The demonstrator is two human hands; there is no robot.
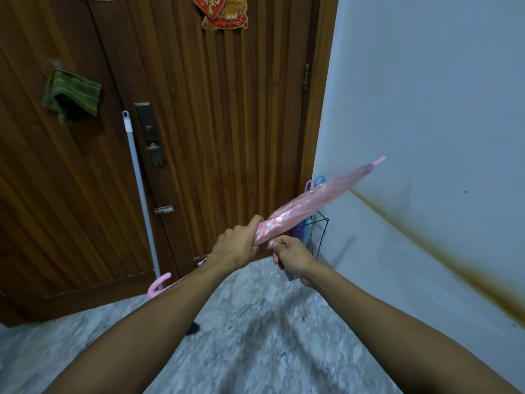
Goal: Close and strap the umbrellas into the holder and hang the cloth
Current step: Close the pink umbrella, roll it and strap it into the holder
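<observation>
Strapping step under way: left hand (237, 245) is gripping the closed pink umbrella (309, 203) at its canopy base, held slanting tip-up; right hand (289, 255) is pinching something beside it, probably the strap. Next: fastening, then dropping it into the wire holder (319, 237), already holding purple and blue umbrellas. Green cloth (71, 95) is hanging on the door.

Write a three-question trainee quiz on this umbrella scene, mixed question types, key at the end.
1. True or false: the pink umbrella is folded shut.
2. Where is the green cloth? A) on the floor B) hanging on the wooden door C) in the wire holder
3. Fill in: the left hand grips the umbrella's folded ____.

Key: 1. true. 2. B. 3. canopy. The right hand is curled just below it; what it pinches cannot be told.
</observation>
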